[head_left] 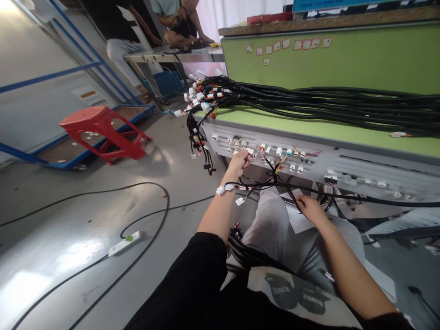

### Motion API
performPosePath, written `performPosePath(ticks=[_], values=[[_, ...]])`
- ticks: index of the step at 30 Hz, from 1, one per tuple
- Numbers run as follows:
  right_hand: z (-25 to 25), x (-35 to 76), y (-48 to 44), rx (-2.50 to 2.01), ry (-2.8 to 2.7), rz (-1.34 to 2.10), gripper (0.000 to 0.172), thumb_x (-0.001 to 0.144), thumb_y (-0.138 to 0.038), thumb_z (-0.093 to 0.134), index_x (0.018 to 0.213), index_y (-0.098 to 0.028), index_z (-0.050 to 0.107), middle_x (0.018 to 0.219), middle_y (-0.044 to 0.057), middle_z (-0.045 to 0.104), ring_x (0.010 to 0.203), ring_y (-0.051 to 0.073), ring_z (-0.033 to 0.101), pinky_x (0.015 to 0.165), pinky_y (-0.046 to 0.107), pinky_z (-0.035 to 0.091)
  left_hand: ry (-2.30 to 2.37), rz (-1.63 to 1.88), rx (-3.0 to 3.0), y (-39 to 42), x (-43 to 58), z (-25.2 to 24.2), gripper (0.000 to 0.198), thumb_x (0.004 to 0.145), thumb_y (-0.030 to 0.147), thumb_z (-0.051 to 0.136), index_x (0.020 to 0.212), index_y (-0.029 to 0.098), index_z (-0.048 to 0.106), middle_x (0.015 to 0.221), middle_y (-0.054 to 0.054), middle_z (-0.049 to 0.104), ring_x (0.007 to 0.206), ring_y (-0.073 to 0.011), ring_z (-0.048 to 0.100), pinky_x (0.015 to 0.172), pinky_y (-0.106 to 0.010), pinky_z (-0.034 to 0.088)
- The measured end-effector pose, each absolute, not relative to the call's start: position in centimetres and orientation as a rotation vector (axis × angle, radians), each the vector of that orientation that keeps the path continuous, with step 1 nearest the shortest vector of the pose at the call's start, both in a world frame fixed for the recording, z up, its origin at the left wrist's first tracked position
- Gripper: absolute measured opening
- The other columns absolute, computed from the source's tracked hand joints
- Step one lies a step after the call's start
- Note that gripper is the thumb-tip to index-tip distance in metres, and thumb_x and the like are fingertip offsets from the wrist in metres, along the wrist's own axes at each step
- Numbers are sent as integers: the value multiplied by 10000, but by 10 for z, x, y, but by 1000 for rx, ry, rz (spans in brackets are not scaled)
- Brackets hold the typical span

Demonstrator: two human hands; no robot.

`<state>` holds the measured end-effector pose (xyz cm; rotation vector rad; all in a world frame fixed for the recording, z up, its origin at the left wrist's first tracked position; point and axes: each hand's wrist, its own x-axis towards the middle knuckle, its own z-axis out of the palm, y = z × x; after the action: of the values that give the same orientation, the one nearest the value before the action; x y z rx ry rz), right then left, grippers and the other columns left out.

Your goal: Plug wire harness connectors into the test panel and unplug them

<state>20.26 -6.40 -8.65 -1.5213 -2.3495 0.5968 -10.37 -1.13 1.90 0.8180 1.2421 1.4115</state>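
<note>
My left hand (240, 166) is at the upright grey panel (223, 133), its fingers pinched on a dark connector end of a wire harness. A white socket (250, 151) sits right by the fingertips. The black harness (292, 185) runs sideways in front of the panel, with some coloured leads plugged into white sockets (279, 151). Loose white connectors (239, 201) dangle from it beside my left forearm. Lower, over my lap, my right hand (311, 210) is closed around a thin black cable; the fingertips are partly hidden.
A thick bundle of black harnesses (309, 98) lies on the green bench top, connectors hanging off its left end. On the floor are a red stool (103, 130), a power strip (124, 243) and trailing cords. Other people (178, 20) are at a table (137, 57) behind.
</note>
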Motion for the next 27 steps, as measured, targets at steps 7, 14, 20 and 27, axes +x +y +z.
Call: performPosePath(ticks=[7, 14, 20, 27], values=[[-86, 202, -64, -1554, -2356, 623, 259, 832, -249, 428, 970, -187, 639, 965, 84, 668, 898, 206, 600, 766, 276, 414, 1284, 1433, 684, 4, -97, 15, 211, 869, 290, 438, 722, 143, 472, 545, 8, 550, 286, -19, 276, 329, -179, 137], [-87, 202, -63, -1523, -2341, 645, 238, 829, -259, 441, 935, -213, 650, 918, 64, 676, 850, 189, 605, 723, 253, 406, 1238, 1413, 664, 12, -100, 13, 212, 867, 287, 438, 708, 149, 464, 540, 18, 538, 281, -18, 264, 327, -178, 128], [-84, 202, -64, -1551, -2362, 652, 233, 838, -269, 431, 926, -214, 640, 920, 60, 675, 868, 184, 603, 717, 243, 396, 1221, 1415, 666, 9, -101, 17, 219, 863, 287, 437, 694, 148, 459, 520, 32, 514, 274, -12, 250, 320, -172, 128], [-78, 201, -66, -1587, -2365, 708, 240, 842, -272, 412, 937, -205, 622, 955, 71, 666, 892, 205, 597, 719, 260, 388, 1216, 1422, 699, 7, -98, 23, 216, 865, 252, 413, 679, 146, 445, 495, 29, 500, 273, -13, 247, 319, -167, 122]])
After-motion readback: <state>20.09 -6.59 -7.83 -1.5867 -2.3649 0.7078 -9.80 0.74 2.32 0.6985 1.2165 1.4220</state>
